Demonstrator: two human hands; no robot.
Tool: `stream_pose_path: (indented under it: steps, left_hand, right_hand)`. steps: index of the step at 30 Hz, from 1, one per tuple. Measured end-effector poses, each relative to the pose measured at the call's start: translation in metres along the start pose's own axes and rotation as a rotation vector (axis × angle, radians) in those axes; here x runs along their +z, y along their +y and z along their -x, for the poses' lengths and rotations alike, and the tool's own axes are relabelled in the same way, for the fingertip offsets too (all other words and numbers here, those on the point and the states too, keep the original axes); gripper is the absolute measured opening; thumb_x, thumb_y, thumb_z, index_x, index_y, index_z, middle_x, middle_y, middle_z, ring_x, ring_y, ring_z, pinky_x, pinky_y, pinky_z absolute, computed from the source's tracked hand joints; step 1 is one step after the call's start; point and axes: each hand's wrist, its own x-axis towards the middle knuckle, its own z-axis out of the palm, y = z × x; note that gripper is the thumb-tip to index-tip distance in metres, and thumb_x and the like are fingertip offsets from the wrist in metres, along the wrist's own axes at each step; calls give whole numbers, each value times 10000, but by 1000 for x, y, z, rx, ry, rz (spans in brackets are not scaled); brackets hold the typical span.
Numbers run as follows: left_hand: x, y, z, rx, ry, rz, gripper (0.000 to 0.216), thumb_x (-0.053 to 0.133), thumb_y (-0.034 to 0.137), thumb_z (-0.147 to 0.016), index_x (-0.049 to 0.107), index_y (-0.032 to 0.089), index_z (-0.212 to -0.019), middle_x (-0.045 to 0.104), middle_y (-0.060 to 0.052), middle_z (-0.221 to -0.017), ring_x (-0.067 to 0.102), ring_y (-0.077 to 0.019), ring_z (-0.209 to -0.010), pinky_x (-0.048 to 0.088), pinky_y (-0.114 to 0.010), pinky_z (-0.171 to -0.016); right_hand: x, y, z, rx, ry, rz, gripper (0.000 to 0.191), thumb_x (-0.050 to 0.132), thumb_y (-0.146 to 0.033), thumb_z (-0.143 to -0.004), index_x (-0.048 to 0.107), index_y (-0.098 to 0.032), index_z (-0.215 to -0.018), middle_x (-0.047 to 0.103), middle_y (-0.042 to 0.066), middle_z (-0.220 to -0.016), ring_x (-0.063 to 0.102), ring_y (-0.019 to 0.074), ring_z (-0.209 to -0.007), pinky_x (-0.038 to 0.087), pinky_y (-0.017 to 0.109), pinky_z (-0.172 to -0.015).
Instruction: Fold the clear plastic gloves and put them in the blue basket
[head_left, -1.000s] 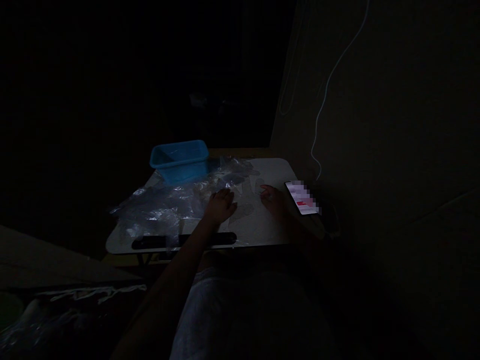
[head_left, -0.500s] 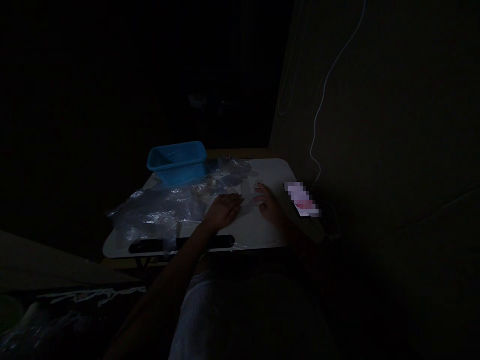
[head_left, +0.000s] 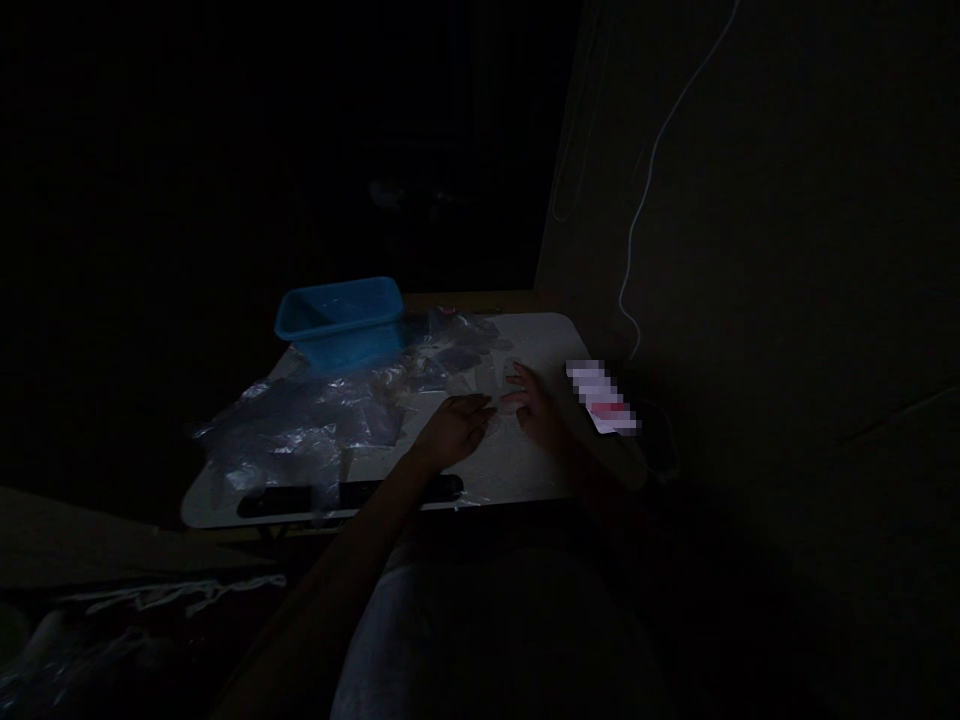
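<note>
Plastic bits [head_left: 495,385] lie mid-table [head_left: 525,470]; left hand [head_left: 459,428] and right hand [head_left: 536,405] meet over one, grip unclear. Next: pinch gently.

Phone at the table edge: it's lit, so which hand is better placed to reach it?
Probably the right hand: it rests just beside the phone, while the left hand lies farther off, nearer the plastic bags.

Room's really dark, almost everything beyond the small pale worktop [head_left: 525,470] is black. A plain wall [head_left: 787,250] runs along its right edge with a thin white cable [head_left: 651,170] hanging down it. Some pale cord [head_left: 172,595] lies on the floor, lower left.
</note>
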Motion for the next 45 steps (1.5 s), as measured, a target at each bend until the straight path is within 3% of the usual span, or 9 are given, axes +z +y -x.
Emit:
stream_pose_path:
  steps: [5, 8, 14, 16, 24, 30, 45]
  left_hand:
    - [0, 1, 0, 2, -23, -30, 425, 380, 230, -844, 438, 191, -1263, 480, -92, -1289, 423, -209, -1183, 355, -393, -943]
    - [0, 1, 0, 14, -56, -60, 401, 384, 205, -836, 486, 205, -1223, 436, -91, -1328, 394, -227, -1207, 343, -406, -945]
    - [-1, 0, 1, 4, -54, -53, 362, 370, 209, -840, 546, 204, -1157, 435, -81, -1330, 391, -222, -1209, 336, -404, -950]
    - [-1, 0, 2, -1, -56, -46, 361, 375, 209, -835, 548, 207, -1152, 438, -76, -1328, 392, -222, -1208, 336, -409, -950]
    - [-1, 1, 1, -14, -43, -13, 392, 372, 239, -848, 486, 188, -1219, 440, -82, -1326, 388, -217, -1206, 329, -394, -959]
    - [-5, 5, 0, -33, -64, -19, 413, 280, 328, -901, 429, 209, -1268, 442, -56, -1330, 353, -217, -1232, 315, -398, -961]
    - [4, 0, 1, -61, -70, -100, 421, 318, 361, -882, 437, 229, -1264, 392, -72, -1363, 310, -262, -1254, 299, -431, -963]
  right_hand:
    - [1, -3, 2, 2, 2, -29, 797, 350, 21, -577, 242, -247, -1320, 494, 93, -1175, 619, 170, -873, 498, 396, -808]
    - [1, -3, 2, -2, 3, -41, 781, 354, 24, -576, 258, -243, -1304, 499, 89, -1174, 609, 169, -900, 491, 395, -826]
    - [-17, 4, 2, 34, 274, 169, 643, 352, 20, -590, 414, -186, -1196, 580, 83, -1048, 571, 185, -954, 460, 395, -879]
    - [-24, 4, 5, 83, 309, 256, 607, 358, 4, -624, 434, -195, -1192, 605, 68, -1013, 572, 192, -950, 462, 403, -870]
    - [-29, 1, 11, 122, 90, 411, 596, 407, -35, -660, 450, -186, -1235, 672, 48, -950, 598, 203, -925, 470, 388, -870]
    - [-26, 9, 8, 103, 76, 468, 560, 405, -40, -658, 485, -155, -1201, 673, 61, -965, 601, 211, -938, 470, 398, -876]
    - [-26, 7, 8, 80, 55, 485, 507, 401, -49, -665, 536, -151, -1143, 680, 66, -930, 593, 218, -942, 455, 405, -890]
